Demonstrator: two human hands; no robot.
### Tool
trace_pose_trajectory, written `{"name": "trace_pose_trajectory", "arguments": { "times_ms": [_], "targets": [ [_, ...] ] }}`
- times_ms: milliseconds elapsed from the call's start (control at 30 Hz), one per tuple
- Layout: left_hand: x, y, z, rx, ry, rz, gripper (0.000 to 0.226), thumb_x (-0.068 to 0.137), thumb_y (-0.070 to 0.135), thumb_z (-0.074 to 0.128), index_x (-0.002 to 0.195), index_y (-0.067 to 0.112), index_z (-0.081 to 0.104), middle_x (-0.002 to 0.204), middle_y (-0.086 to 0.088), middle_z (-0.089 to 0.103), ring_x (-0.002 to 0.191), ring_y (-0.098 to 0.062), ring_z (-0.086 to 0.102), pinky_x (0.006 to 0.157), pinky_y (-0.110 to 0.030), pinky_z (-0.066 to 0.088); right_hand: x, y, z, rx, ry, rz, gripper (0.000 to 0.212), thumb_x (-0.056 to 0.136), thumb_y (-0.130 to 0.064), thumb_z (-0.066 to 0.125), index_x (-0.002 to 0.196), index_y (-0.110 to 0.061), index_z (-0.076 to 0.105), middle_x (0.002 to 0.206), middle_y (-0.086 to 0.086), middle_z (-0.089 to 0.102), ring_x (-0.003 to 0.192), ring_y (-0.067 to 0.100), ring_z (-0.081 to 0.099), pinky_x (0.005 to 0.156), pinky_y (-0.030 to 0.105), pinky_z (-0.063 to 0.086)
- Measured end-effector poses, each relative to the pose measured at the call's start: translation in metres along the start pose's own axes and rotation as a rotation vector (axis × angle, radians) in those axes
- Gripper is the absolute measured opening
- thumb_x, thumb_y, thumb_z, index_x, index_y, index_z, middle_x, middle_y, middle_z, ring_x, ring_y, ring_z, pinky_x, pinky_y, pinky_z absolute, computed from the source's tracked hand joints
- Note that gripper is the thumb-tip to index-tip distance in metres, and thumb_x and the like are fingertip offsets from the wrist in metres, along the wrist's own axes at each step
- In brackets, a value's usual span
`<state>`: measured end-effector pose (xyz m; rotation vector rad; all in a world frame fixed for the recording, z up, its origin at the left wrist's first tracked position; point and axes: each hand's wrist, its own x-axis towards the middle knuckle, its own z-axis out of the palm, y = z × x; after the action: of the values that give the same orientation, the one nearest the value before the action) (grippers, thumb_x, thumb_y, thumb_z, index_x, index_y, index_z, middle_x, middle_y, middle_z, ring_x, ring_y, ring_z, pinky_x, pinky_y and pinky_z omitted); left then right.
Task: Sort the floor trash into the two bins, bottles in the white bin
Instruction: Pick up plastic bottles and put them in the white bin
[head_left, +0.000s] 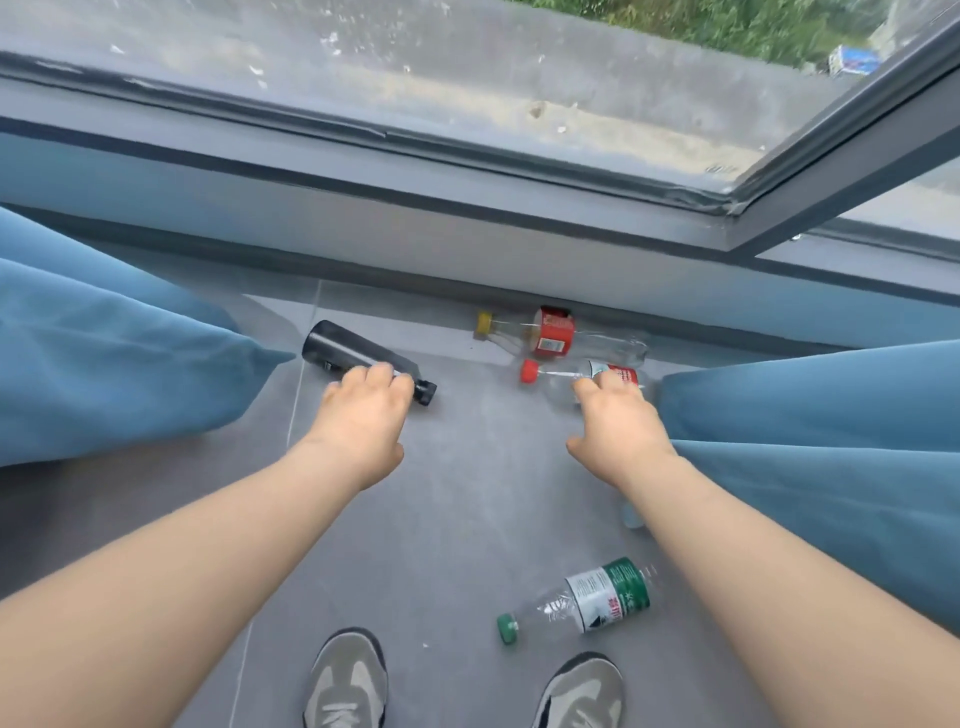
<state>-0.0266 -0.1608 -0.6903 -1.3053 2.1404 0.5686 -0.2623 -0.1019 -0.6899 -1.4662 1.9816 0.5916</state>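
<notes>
A black bottle (343, 349) lies on the grey floor, and my left hand (363, 415) closes its fingers over the neck end. To the right lies a clear bottle with a red cap (550, 375); my right hand (618, 426) curls its fingers over that bottle's middle. Behind it, against the wall, lies a clear bottle with a yellow cap and red label (550, 332). Closer to me lies a clear bottle with a green cap and green-white label (587, 597). No bin is in view.
Blue curtains hang at the left (104, 353) and at the right (831, 447). A window sill and window frame (467, 208) run across the back. My two shoes (345, 680) stand at the bottom edge. A small pale object (631, 514) shows under my right forearm.
</notes>
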Motion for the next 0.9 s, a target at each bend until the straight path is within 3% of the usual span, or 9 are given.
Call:
{"name": "trace_pose_trajectory", "arguments": {
  "times_ms": [300, 400, 533, 667, 767, 900],
  "targets": [
    [0.071, -0.021, 0.04, 0.098, 0.11, 0.034, 0.067, 0.075, 0.01, 0.065, 0.135, 0.014, 0.036, 0.136, -0.005, 0.039, 0.129, -0.029, 0.034, 0.106, -0.044, 0.031, 0.061, 0.022, 0.034, 0.003, 0.096, 0.024, 0.057, 0.08, -0.016, 0.065, 0.132, -0.011, 0.043, 0.134, 0.013, 0.041, 0.122, 0.034, 0.039, 0.1, 0.041, 0.04],
    [0.088, -0.028, 0.053, 0.141, 0.109, 0.023, 0.065, 0.074, 0.004, 0.063, 0.133, 0.014, 0.037, 0.133, -0.005, 0.042, 0.129, -0.028, 0.034, 0.11, -0.047, 0.024, 0.077, 0.022, 0.047, -0.016, 0.089, 0.032, 0.063, 0.078, -0.012, 0.065, 0.136, -0.012, 0.04, 0.136, 0.013, 0.041, 0.123, 0.035, 0.04, 0.101, 0.04, 0.037],
    [0.099, -0.03, 0.073, 0.239, 0.123, 0.052, 0.057, 0.07, -0.002, 0.061, 0.123, 0.014, 0.044, 0.123, -0.004, 0.048, 0.121, -0.029, 0.04, 0.107, -0.043, 0.026, 0.09, 0.017, 0.065, -0.125, 0.111, 0.019, 0.063, 0.076, -0.007, 0.06, 0.135, -0.014, 0.039, 0.131, 0.011, 0.046, 0.12, 0.034, 0.044, 0.1, 0.04, 0.035],
    [0.096, -0.03, 0.088, 0.18, 0.079, 0.021, 0.048, 0.076, 0.014, 0.067, 0.119, 0.016, 0.045, 0.118, -0.003, 0.05, 0.115, -0.028, 0.044, 0.097, -0.038, 0.032, 0.09, 0.008, 0.078, -0.208, 0.086, -0.007, 0.054, 0.078, -0.012, 0.061, 0.128, -0.017, 0.042, 0.123, 0.007, 0.052, 0.117, 0.03, 0.048, 0.094, 0.04, 0.038],
    [0.083, -0.029, 0.087, 0.071, 0.015, -0.024, 0.045, 0.079, 0.028, 0.066, 0.117, 0.015, 0.045, 0.117, -0.005, 0.05, 0.111, -0.028, 0.046, 0.089, -0.036, 0.037, 0.08, 0.003, 0.08, -0.126, 0.058, 0.002, 0.055, 0.08, -0.022, 0.064, 0.129, -0.016, 0.042, 0.124, 0.008, 0.052, 0.116, 0.03, 0.049, 0.092, 0.039, 0.039],
    [0.053, -0.023, 0.073, -0.056, -0.002, -0.044, 0.04, 0.08, 0.03, 0.064, 0.11, 0.013, 0.044, 0.112, -0.007, 0.05, 0.106, -0.029, 0.048, 0.082, -0.036, 0.041, 0.052, -0.005, 0.067, -0.018, 0.05, -0.023, 0.053, 0.079, -0.025, 0.065, 0.125, -0.013, 0.041, 0.122, 0.01, 0.052, 0.112, 0.032, 0.051, 0.084, 0.036, 0.043]
  ]
}}
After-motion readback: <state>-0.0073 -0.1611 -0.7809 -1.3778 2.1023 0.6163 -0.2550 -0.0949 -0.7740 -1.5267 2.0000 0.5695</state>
